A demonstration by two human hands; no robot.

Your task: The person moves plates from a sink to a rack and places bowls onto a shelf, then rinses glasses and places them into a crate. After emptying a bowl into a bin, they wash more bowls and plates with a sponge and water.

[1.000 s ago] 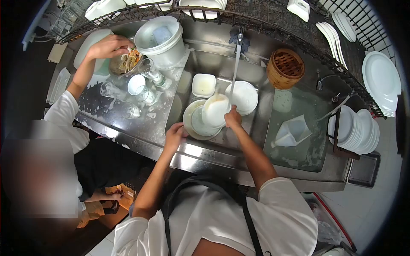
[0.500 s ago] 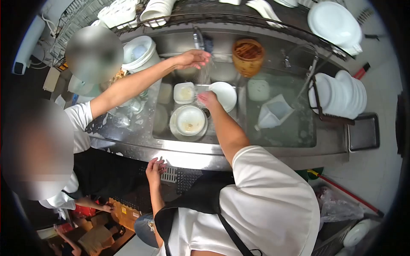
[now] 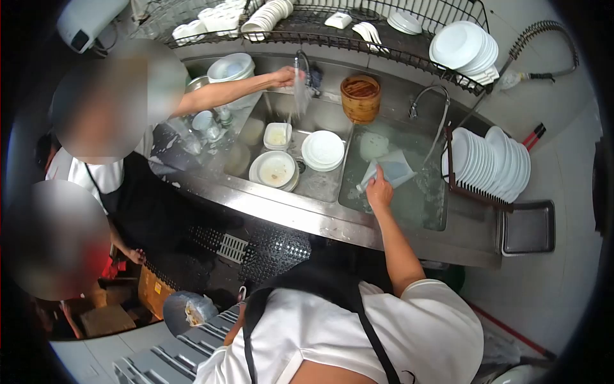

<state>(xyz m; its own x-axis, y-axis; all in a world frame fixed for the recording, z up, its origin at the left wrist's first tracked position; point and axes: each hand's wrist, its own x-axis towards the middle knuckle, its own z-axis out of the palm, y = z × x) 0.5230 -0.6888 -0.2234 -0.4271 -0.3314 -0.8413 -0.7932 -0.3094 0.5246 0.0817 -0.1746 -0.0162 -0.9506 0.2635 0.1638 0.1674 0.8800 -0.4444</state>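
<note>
My right hand is over the right basin, its index finger stretched out across a cut-open, translucent plastic jug. The jug lies tilted in cloudy water, and a pale rounded piece is just behind it. My left hand is low beside my apron, its fingers mostly hidden. In the left basin are stacked white bowls, a round dish with food scraps and a small square dish. A co-worker's hand reaches to the running tap.
A bamboo steamer stands behind the basins. A rack of white plates and a metal tray are on the right. Above runs a wire shelf with crockery. The co-worker in a dark apron stands to my left; glasses sit nearby.
My right hand has gone from the left basin to the jug in the right one. My left hand has dropped back beside my body. The co-worker's hand has moved to the tap.
</note>
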